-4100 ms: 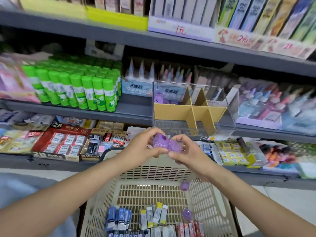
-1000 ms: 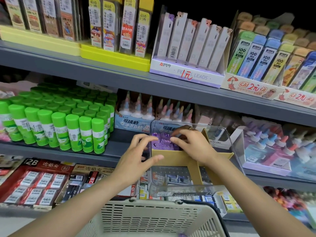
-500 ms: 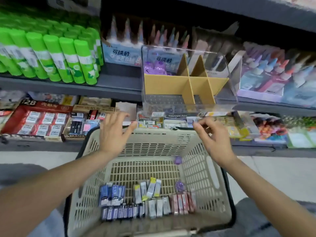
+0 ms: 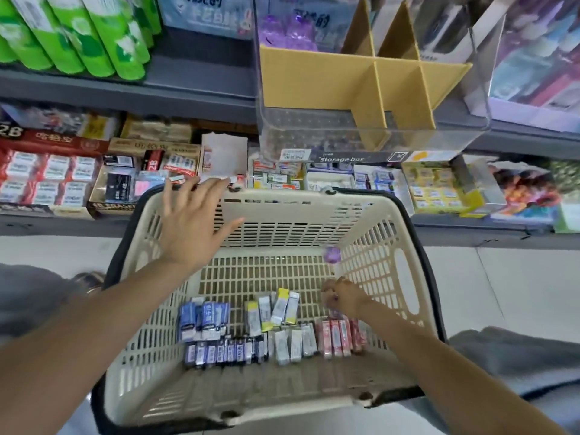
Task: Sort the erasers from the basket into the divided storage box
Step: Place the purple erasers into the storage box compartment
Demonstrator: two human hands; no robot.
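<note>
Cream plastic basket [image 4: 405,277], slatted walls and floor, dark handle folded along the rim; stands below a grey shelf [image 4: 201,80] of stationery

Contents, near end of the floor: blue-wrapped erasers [image 4: 202,320] at left; a row of dark blue erasers [image 4: 226,353] in front of them; yellow-and-white erasers [image 4: 276,307] in the middle, some tilted; grey-white erasers [image 4: 293,343] beside the dark row; pink erasers [image 4: 337,337] at right. One purple eraser [image 4: 331,254] lies apart at the far right corner, against the side wall

Left hand [image 4: 191,227]: fingers spread and straight, palm down, over the far left part of the basket, fingertips reaching past the far rim; holds nothing

Right hand [image 4: 343,298]: down inside the basket at the right, just behind the pink erasers, fingers curled together; a little purple shows between them, but what they pinch cannot be made out

Clear storage box [image 4: 370,139], labelled "Storage box" on its front lip, sits on the shelf above the far rim of the basket. Brown cardboard dividers [image 4: 317,80] split it into compartments. Purple erasers in box [image 4: 287,32] fill the far left compartment; the front compartments show only the clear floor

Also on the shelf: green glue sticks [image 4: 94,32] at left. Lower shelf: red-and-white eraser cartons [image 4: 47,177] and yellow boxed goods [image 4: 436,186]
</note>
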